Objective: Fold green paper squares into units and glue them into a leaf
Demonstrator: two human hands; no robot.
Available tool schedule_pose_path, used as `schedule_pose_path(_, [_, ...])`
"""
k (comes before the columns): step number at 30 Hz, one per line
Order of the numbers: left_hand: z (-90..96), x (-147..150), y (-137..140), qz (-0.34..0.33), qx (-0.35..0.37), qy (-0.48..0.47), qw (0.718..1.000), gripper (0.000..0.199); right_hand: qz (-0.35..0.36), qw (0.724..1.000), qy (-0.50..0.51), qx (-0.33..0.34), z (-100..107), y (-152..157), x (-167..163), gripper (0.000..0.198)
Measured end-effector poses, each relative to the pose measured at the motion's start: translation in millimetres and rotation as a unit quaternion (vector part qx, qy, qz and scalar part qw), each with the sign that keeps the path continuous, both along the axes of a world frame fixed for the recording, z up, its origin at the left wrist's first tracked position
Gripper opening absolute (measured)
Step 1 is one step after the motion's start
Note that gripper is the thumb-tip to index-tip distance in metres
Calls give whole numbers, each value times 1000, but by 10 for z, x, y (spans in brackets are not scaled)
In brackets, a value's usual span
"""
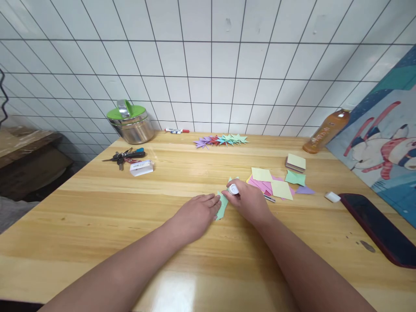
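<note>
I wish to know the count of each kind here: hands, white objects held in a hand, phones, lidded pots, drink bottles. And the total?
Hands: 2 (left hand, right hand)
Held white object: 1
Phone: 1
Lidded pot: 1
Drink bottle: 1
Total: 6

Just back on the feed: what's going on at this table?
A person is handling light green paper on the wooden table. The left hand lies with its fingertips on it, while the right hand grips a small white object, perhaps a glue tube. Loose coloured sheets lie to the right; spiky paper pieces lie farther back.
</note>
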State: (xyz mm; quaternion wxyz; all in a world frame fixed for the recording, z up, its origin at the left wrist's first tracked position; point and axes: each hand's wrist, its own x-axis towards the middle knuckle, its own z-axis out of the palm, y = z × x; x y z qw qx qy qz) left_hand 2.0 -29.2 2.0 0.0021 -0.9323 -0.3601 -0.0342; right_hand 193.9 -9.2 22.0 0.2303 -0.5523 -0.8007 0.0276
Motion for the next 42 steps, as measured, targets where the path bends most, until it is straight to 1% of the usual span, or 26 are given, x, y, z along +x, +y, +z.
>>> schedule_pose_path(3, [-9,0,-1,1,3,0,1000,41,-17,1000,16,10,0,5,37,23])
schedule_pose_path(6, [-29,-8,3,-1,3,-8,1000,40,-38,997,60,21,27,-19,80,24])
schedule_pose_path(9, [-45,-18,7,-4,-2,-23,1000,40,-31,996,82,26,58,-57,93,22])
schedule_pose_path(12, [-35,-20,5,-3,-3,-26,1000,40,-7,999,45,17,62,-77,58,21])
schedule_pose_path(19, [18,-1,-6,0,-14,-3,1000,41,17,999,-37,6,53,-86,-30,22])
schedule_pose_path(28, [-13,-10,-3,-3,-6,-9,1000,40,24,999,-46,6,82,-127,-30,25])
schedule_pose_path(31, [-16,-14,1,-2,-5,-5,1000,41,32,999,-13,-6,93,-138,-17,23])
schedule_pose_path(32, [-16,-15,2,-1,-6,-6,1000,41,32,999,18,-14,101,-140,-4,21])
schedule_pose_path(34, [-11,-18,2,3,-11,-10,1000,42,12,992,120,-28,120,-133,44,19])
schedule_pose_path(35, [-6,-20,1,4,-15,-12,1000,42,-8,981,191,-34,129,-121,80,19])
schedule_pose_path(36, [1,-20,0,4,-19,-13,1000,42,-31,961,271,-39,138,-98,124,20])
schedule_pose_path(37, [9,-20,-2,4,-24,-14,1000,42,-51,933,354,-44,143,-66,178,22])
schedule_pose_path(39, [30,-18,-6,3,-31,-17,999,41,-72,853,514,-54,144,29,312,26])
schedule_pose_path(40, [40,-16,-8,2,-33,-20,999,41,-67,813,576,-51,139,87,394,29])
schedule_pose_path(41, [50,-15,-9,3,-34,-25,999,41,-62,780,622,-43,130,149,484,36])
schedule_pose_path(42, [58,-15,-9,3,-33,-31,999,41,-66,757,649,-32,119,211,582,41])
